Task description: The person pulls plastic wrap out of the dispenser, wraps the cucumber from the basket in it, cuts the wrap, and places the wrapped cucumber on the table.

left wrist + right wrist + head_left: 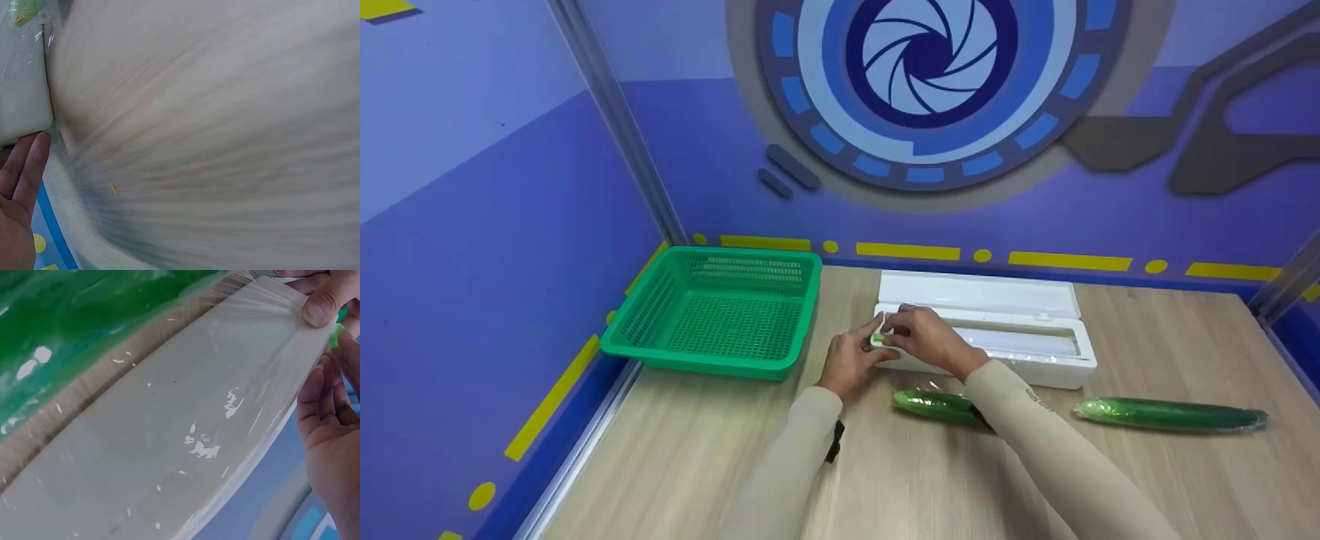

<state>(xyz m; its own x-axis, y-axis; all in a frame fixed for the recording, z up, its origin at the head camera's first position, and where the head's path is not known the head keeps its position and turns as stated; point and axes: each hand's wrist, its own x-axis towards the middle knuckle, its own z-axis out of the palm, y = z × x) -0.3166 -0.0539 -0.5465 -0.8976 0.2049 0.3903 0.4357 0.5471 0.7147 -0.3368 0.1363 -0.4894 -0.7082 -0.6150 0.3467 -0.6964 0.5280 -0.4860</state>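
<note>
Both hands meet at the left end of the long white plastic cling-film dispenser box [1020, 352], whose long axis runs left to right along the table's far edge. Right hand [926, 337] and left hand [851, 360] pinch its small green slider tab [877, 338].

Even, bright light is filling the head view, casting only faint, soft shadows under the sleeves on the table [675, 465], and the straight wall strips are bowing slightly toward the frame edges. The left wrist view is smearing heavily with motion blur across the wood grain. The right wrist view is showing small white glints glaring off the clear film [214, 439], with everything slightly soft.
</note>
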